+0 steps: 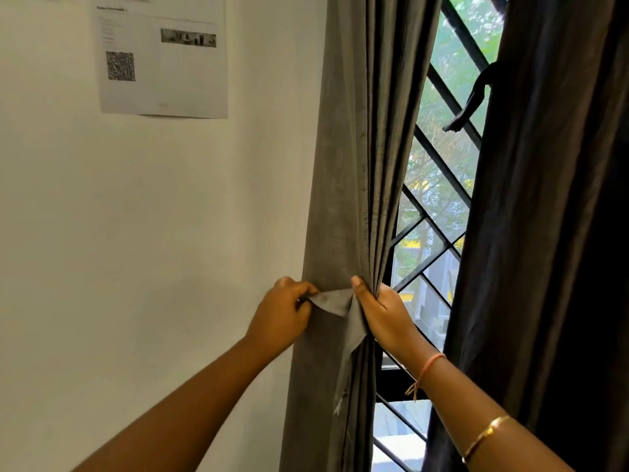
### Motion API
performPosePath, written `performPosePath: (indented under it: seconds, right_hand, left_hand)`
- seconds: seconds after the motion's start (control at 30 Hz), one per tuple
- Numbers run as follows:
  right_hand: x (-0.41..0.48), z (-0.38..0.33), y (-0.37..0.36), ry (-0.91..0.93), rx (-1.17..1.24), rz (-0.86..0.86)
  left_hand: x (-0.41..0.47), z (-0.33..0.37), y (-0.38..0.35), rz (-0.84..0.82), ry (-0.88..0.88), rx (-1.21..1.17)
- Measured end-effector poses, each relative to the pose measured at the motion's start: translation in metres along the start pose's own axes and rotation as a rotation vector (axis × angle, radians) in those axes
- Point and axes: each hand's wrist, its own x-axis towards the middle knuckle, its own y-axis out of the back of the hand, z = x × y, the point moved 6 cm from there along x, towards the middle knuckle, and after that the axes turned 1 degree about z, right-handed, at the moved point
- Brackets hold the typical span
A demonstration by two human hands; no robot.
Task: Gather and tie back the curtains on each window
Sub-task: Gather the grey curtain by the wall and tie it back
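A grey curtain hangs bunched at the left side of the window. A grey fabric tie strip crosses its front at hand height, and one end of the strip hangs down. My left hand pinches the strip's left end beside the curtain's wall-side edge. My right hand grips the gathered folds on the window side, thumb pressed on the strip. A darker curtain hangs on the right, with a knotted tie sticking out from its edge.
A black diagonal window grille shows between the two curtains, with trees outside. A white wall fills the left, with a printed sheet bearing a QR code taped high up.
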Motion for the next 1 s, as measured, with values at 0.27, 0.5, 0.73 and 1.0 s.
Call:
performPosePath:
  seconds: [0.27,0.5,0.73,1.0]
  right_hand:
    - [-0.007,-0.014,-0.003,0.040,-0.116,0.029]
    - [-0.013,-0.026,-0.002,0.082,-0.063,-0.024]
    - [-0.019,-0.027,-0.011,-0.014,0.294,-0.132]
    - [-0.016,-0.035,0.014,0.305,-0.236,0.062]
  left_hand:
    - [-0.012,0.022,-0.003,0.106,0.156,-0.353]
    - [-0.009,0.033,-0.029,-0.060,0.274,-0.797]
    - [-0.007,0.035,-0.050,-0.073,0.194,-0.944]
    - [-0.003,0.029,-0.061,-0.160,0.306,-0.965]
